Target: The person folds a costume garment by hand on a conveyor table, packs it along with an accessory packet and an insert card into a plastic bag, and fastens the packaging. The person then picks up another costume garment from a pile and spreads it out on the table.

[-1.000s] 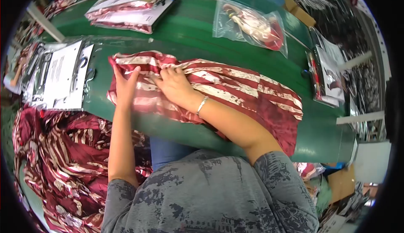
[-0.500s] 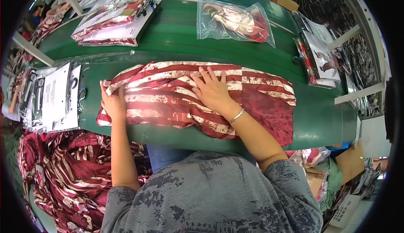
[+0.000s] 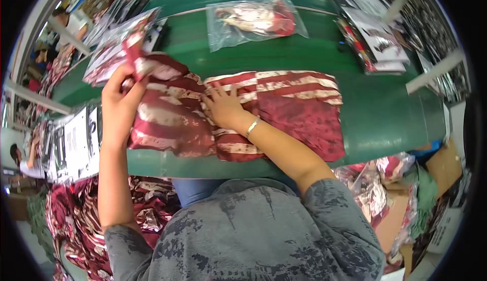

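Left hand (image 3: 117, 106) is pinching striped cloth (image 3: 172, 118) up, left of centre!
Right hand (image 3: 224, 109) is spreading its fingers, pressing cloth mid-frame.

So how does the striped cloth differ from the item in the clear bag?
The striped cloth has one end lifted in the left hand; the bagged item lies untouched. The striped cloth is uncovered; the bagged item is inside a clear bag. Both show red and whitish colours.

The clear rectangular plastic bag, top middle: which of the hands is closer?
Right. The right hand rests on red-and-cream striped fabric, on the near side of the bag; the left hand, holding up the fabric's left end, is farther left.
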The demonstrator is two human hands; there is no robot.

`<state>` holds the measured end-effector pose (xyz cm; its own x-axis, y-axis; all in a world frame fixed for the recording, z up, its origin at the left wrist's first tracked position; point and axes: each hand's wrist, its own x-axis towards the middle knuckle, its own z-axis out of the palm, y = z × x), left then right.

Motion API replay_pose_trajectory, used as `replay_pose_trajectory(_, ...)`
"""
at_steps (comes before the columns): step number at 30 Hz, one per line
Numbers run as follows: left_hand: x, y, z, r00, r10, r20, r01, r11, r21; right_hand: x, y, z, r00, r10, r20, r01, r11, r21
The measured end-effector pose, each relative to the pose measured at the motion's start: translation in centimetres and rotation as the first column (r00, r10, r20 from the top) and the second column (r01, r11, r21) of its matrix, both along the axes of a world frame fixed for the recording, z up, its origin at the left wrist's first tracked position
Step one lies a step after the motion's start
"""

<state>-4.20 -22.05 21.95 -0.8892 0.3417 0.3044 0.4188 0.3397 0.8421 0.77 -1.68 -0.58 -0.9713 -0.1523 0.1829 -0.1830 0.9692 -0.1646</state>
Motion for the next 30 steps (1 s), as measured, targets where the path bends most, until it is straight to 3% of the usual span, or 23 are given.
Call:
replay_pose_trajectory(2,0.0,5.6,0.3,0.982,-0.174,-0.079,0.178,0.983,0.051,1.0,2.7,0.8,0.995,0.099,-0.008,-0.099,0.973,-0.209)
replay_pose_trajectory(5,0.8,11.6,0.7,0.956,-0.295,0.005,0.295,0.955,-0.038,7.1,9.7,6.6,0.944,-0.11,-0.312,0.114,0.994,-0.006)
replay_pose_trajectory(7,1.7,15.1,0.0,0.93,-0.366,-0.019,0.364,0.929,-0.06,11.8,14.5,8.5,0.888,-0.371,-0.271,0.391,0.92,0.02)
replay_pose_trajectory(8,2.1,16.9,-0.7,0.915,-0.401,-0.046,0.397,0.914,-0.081,13.3,17.0,5.7,0.817,-0.435,-0.377,0.483,0.875,0.036)
replay_pose_trajectory(9,3.0,18.6,-1.2,0.898,-0.438,0.038,0.439,0.896,-0.069,14.5,18.9,3.4,0.829,-0.496,-0.259,0.513,0.858,-0.003)
replay_pose_trajectory(10,4.0,20.5,-1.7,0.874,-0.471,0.118,0.48,0.876,-0.054,15.2,20.2,0.0,0.823,-0.509,-0.254,0.514,0.856,-0.051)
replay_pose_trajectory(12,5.7,24.6,-4.3,0.861,-0.495,0.115,0.508,0.84,-0.191,15.3,20.6,-1.4,0.807,-0.481,-0.342,0.479,0.872,-0.098)
replay_pose_trajectory(15,9.8,27.8,-8.1,0.698,-0.713,-0.07,0.71,0.701,-0.058,16.6,21.7,-2.3,0.845,-0.41,-0.343,0.392,0.912,-0.125)
replay_pose_trajectory(16,11.3,27.4,-7.8,0.636,-0.763,-0.114,0.765,0.643,-0.035,18.1,21.9,-3.1,0.802,-0.496,-0.331,0.284,0.806,-0.519)
replay_pose_trajectory(18,11.4,24.8,-7.0,0.619,-0.75,-0.233,0.699,0.661,-0.272,18.9,26.4,-6.1,0.9,-0.434,-0.035,0.229,0.54,-0.81)
replay_pose_trajectory(19,10.8,23.4,-6.9,0.603,-0.747,-0.278,0.655,0.664,-0.361,21.0,27.3,-5.1,0.913,-0.406,-0.028,0.177,0.459,-0.871)
replay_pose_trajectory(21,9.7,20.8,-7.5,0.606,-0.747,-0.273,0.561,0.645,-0.519,24.7,28.6,0.5,0.873,-0.487,0.025,0.339,0.569,-0.749)
replay_pose_trajectory(22,9.9,20.2,-8.1,0.605,-0.751,-0.265,0.534,0.629,-0.565,25.9,28.8,3.7,0.802,-0.596,0.034,0.531,0.686,-0.496)
replay_pose_trajectory(25,10.7,19.4,-11.2,0.567,-0.777,-0.274,0.467,0.577,-0.67,24.3,23.5,12.0,0.661,-0.715,-0.226,0.555,0.669,-0.493)
replay_pose_trajectory(26,11.7,19.6,-12.5,0.554,-0.774,-0.306,0.431,0.581,-0.69,22.8,20.9,13.7,0.731,-0.624,-0.275,0.416,0.728,-0.545)
replay_pose_trajectory(27,12.8,20.1,-13.2,0.571,-0.764,-0.3,0.432,0.591,-0.681,21.6,20.3,11.9,0.847,-0.391,-0.36,0.322,0.916,-0.237)
replay_pose_trajectory(28,13.6,20.5,-14.0,0.592,-0.749,-0.297,0.429,0.605,-0.671,20.2,17.1,12.9,0.904,-0.327,-0.275,0.322,0.945,-0.067)
replay_pose_trajectory(30,14.5,20.8,-17.6,0.604,-0.737,-0.305,0.425,0.621,-0.658,18.2,16.8,6.3,0.956,-0.24,-0.169,0.234,0.971,-0.053)
